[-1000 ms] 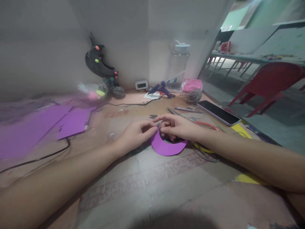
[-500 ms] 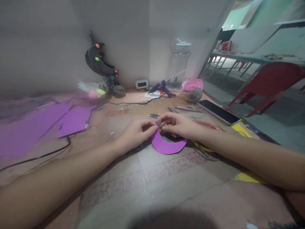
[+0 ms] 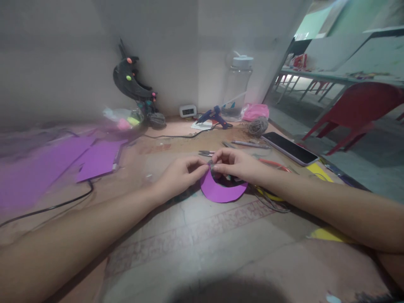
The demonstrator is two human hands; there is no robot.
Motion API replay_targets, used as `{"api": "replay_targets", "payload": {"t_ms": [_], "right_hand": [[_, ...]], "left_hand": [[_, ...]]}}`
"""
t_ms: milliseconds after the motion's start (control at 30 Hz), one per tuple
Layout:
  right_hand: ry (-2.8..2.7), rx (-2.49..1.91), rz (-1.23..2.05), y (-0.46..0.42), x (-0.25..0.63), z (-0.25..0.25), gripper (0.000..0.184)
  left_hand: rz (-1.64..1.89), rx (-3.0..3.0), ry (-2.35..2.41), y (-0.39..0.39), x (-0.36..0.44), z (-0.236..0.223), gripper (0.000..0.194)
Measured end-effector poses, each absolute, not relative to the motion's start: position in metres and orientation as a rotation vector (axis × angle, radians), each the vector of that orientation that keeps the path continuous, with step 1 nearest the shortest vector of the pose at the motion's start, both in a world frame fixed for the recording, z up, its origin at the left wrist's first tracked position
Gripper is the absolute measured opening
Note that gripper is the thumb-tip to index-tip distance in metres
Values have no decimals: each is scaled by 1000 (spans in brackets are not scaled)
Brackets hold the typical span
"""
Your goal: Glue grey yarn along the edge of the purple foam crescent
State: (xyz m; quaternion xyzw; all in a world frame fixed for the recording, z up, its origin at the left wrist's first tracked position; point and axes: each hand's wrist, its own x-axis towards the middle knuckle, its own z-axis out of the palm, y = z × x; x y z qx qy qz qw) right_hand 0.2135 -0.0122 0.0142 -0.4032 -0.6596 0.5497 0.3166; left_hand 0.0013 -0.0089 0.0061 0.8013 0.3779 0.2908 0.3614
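A purple paper crescent point(image 3: 223, 194) lies low over the table, its curved belly toward me and its left tip pointing away. My left hand point(image 3: 184, 172) pinches that tip between thumb and forefinger. Close against it, my right hand point(image 3: 232, 163) has thumb and fingers pinched together at the same tip, on a small greyish bit too fine to name. A dark strip shows along the crescent's inner edge, partly under my right hand. Just beyond my fingertips are the metal points of a tool point(image 3: 205, 153); its remainder is hidden.
Purple sheets point(image 3: 100, 160) lie at left beside a black cable. Behind stand a black crescent ornament point(image 3: 130, 82), a small clock point(image 3: 188, 110), a blue glue gun point(image 3: 214, 117) and a clear bottle point(image 3: 236, 86). At right are a grey yarn ball point(image 3: 258, 125) and a phone point(image 3: 289, 149).
My right fingers have shifted slightly at the crescent's tip and drawn closer into a pinch. The crescent has tilted up a little. My left hand stays nearly still.
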Motion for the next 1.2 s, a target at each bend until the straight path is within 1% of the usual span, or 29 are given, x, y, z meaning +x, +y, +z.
{"api": "replay_targets", "payload": {"t_ms": [300,467,633,800,967,1200], "right_hand": [[-1808,-1217,1271,-17,211,18,23],[-1842,-1207,1269,-16,211,17,28],[-1774,-1163,1305,-14,212,13,29],[-1776,-1194,1272,-15,213,13,30],[-1804,-1202,1235,-13,214,11,35],[-1871,-1177,1204,-14,214,11,31]], "left_hand": [[750,2045,971,-11,3,8,29],[761,2043,960,-10,2,8,28],[746,2051,959,-10,2,7,29],[692,2060,954,-9,2,7,29],[733,1998,903,-7,2,3,26],[762,1931,891,-6,1,1,27]]}}
